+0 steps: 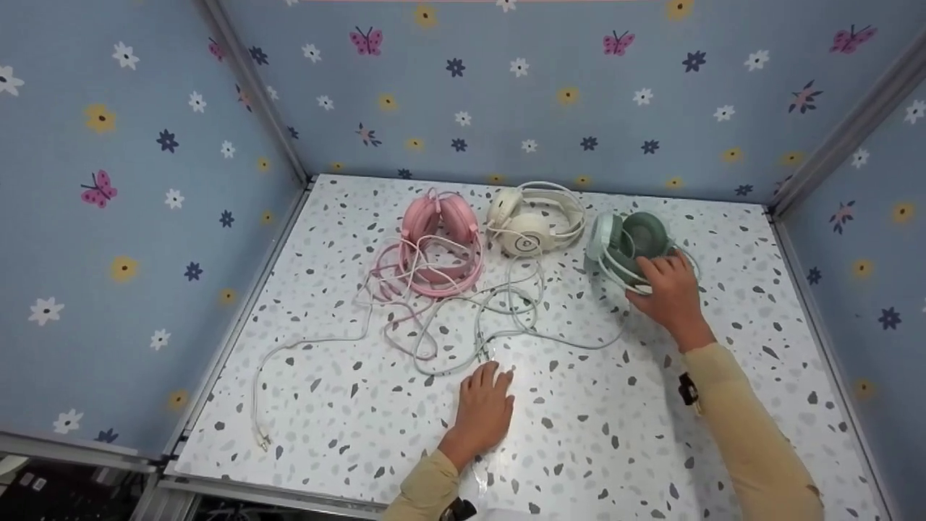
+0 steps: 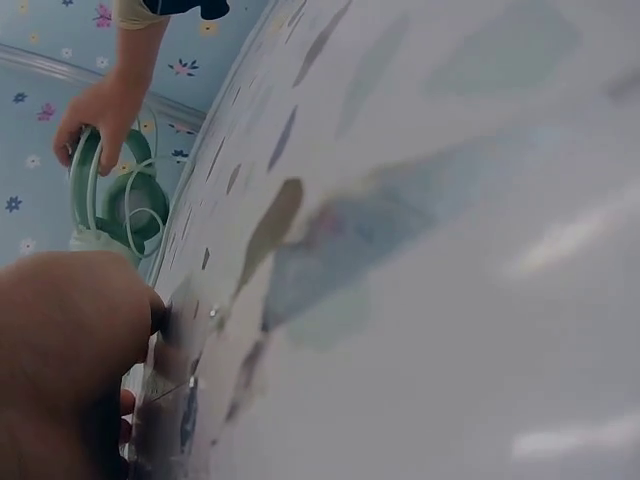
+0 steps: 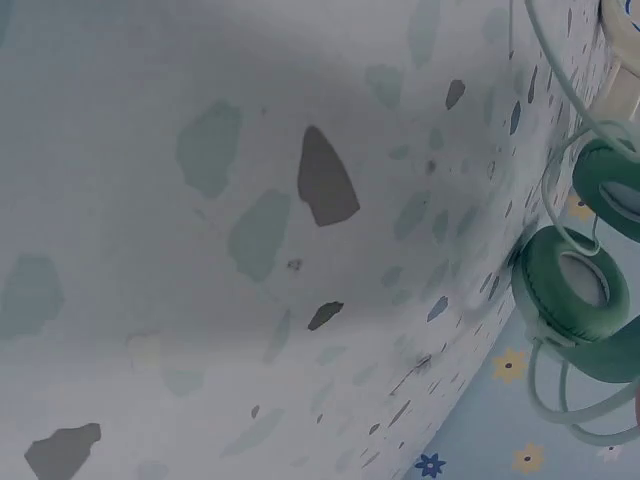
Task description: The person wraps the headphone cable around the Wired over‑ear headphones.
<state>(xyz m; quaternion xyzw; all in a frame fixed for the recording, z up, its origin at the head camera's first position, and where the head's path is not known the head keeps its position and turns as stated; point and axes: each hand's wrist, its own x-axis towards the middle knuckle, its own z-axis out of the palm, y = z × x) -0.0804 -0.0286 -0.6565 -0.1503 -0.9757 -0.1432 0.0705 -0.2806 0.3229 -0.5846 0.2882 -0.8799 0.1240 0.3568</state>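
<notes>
My right hand (image 1: 669, 293) holds the headband of the green headphones (image 1: 646, 233) at the right of the table, thumb and fingers curled round it. Their padded ear cups (image 3: 540, 275) show in the right wrist view, while that hand is almost wholly out of frame there. My left hand (image 1: 485, 411) lies palm down near the middle front, fingers loosely extended. Just beyond its fingertips are small cable plugs (image 1: 483, 353). In the left wrist view, the back of my left hand (image 2: 75, 340) hides most of its fingers.
Pink headphones (image 1: 459, 217) and cream headphones (image 1: 522, 235) stand at the back of the speckled table (image 1: 579, 449). Tangled cables (image 1: 427, 371) spread before them, and one pale cable (image 1: 318, 339) runs toward the front left. Patterned panels (image 1: 492, 94) enclose the back and sides.
</notes>
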